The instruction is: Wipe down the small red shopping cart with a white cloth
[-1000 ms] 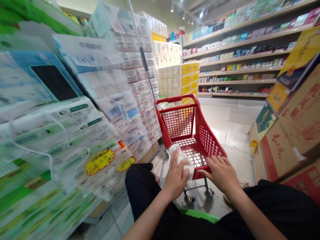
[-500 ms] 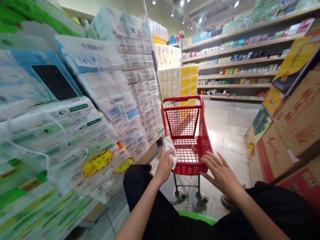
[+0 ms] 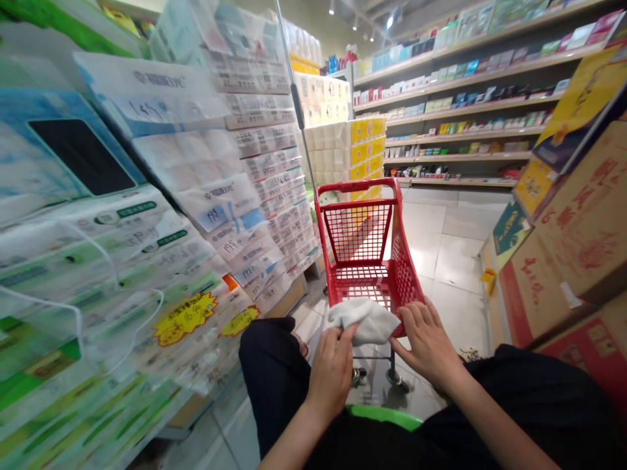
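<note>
Looks like wiping down a red shopping cart (image 3: 408, 261), with the near rim as the present spot. Gripping a white cloth (image 3: 365, 320) in the left hand (image 3: 336, 362), pinched between thumb and fingers, the loose part spread across the near edge of the basket; hard to tell how firmly pressed. Resting the right hand (image 3: 431, 336) on the near right corner of the cart, fingers over the rim, thumb apart at the front; cannot tell whether closed tight. Probably calls next for a flatter cloth against the rim and a steadying right hand, given wheels (image 3: 396, 380) apt to roll.

Under the cart, pale, shiny floor tiles (image 3: 453, 258); on either side, dark-trousered knees (image 3: 267, 359). To the left, tall stacks of tissue packs (image 3: 267, 147) with yellow price signs (image 3: 186, 318) and a white cable (image 3: 95, 245). To the right, piled cardboard boxes (image 3: 553, 274). At the back, long shelves (image 3: 455, 134) of small goods below ceiling lights (image 3: 390, 21).
</note>
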The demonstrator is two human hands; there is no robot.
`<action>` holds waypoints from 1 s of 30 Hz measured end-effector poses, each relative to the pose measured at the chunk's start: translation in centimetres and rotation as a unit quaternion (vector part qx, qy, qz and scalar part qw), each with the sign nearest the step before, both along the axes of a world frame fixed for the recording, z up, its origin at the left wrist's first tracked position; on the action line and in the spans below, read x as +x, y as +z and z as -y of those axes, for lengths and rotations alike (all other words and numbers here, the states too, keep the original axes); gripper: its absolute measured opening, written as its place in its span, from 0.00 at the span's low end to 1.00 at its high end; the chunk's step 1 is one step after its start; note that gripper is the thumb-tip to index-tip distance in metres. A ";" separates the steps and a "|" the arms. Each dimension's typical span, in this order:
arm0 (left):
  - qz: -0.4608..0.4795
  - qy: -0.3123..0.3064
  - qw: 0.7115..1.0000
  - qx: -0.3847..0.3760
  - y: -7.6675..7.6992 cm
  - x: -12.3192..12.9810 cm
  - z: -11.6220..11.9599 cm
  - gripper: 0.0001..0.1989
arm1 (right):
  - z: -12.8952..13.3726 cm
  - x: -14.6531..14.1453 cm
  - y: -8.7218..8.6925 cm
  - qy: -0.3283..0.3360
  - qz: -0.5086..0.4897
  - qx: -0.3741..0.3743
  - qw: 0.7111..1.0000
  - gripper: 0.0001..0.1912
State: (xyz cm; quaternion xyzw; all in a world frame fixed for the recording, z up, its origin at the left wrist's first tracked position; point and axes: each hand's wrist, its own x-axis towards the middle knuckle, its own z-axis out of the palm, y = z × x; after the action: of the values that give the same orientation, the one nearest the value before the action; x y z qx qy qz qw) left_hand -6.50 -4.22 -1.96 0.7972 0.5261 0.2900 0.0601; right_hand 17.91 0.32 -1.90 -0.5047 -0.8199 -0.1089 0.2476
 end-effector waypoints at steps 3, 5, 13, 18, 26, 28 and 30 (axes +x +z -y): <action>-0.076 -0.019 0.995 0.063 -0.5 0.5 -0.8 0.30 | 0.5 -0.7 0.3 0.017 -0.005 -0.003 1.000 0.22; -0.112 0.002 0.986 0.123 -0.5 0.7 -1.9 0.30 | 0.8 -1.3 0.6 0.029 -0.011 0.000 1.000 0.24; -0.202 -0.080 0.966 0.140 1.7 -0.8 -6.1 0.11 | 2.5 -3.2 1.9 0.075 -0.078 -0.024 0.994 0.40; -0.230 -0.077 0.961 0.134 1.2 2.6 -6.1 0.08 | 3.0 -4.0 2.6 0.059 -0.090 -0.039 0.993 0.43; -0.037 -0.147 0.986 0.063 2.2 4.8 -5.0 0.17 | 2.5 -3.0 3.8 0.016 -0.079 0.026 0.996 0.33; 0.088 -0.197 0.976 0.041 3.1 3.8 -4.8 0.21 | 2.3 -3.8 4.7 0.018 -0.064 0.050 0.997 0.32; 0.199 -0.186 0.961 0.043 3.5 3.0 -4.9 0.15 | 1.8 -5.0 5.2 0.049 -0.060 0.033 0.996 0.31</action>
State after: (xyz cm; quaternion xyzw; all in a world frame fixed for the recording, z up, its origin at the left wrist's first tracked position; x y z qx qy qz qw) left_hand -3.53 0.71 1.59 0.8087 0.3331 0.4493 0.1821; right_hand 12.93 -1.48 3.28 -0.4607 -0.8234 -0.0933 0.3180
